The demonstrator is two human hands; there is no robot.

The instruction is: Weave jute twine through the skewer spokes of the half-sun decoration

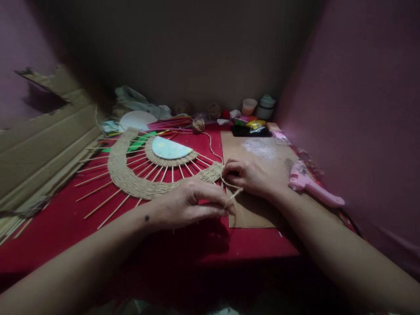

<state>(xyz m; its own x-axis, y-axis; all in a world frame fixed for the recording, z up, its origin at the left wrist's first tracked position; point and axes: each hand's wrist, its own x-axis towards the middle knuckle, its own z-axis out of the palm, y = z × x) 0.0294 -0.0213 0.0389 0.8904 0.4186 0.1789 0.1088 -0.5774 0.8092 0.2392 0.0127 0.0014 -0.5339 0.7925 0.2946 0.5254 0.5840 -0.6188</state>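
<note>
A half-round woven piece lies on the red cloth, its thin wooden sticks fanning out from a pale blue half-disc. Twine is woven across the sticks in a narrow inner band and a wide outer band. At the right end of the outer band, my right hand has its fingers curled on the twine. My left hand pinches the loose end of that twine between thumb and fingers, just in front of the woven band. A strand runs back to a small twine ball.
A cardboard sheet lies under my right hand, with a pink glue gun at its right. Behind stand a cup and a lidded jar, near colourful packets. Folded cardboard leans along the left wall.
</note>
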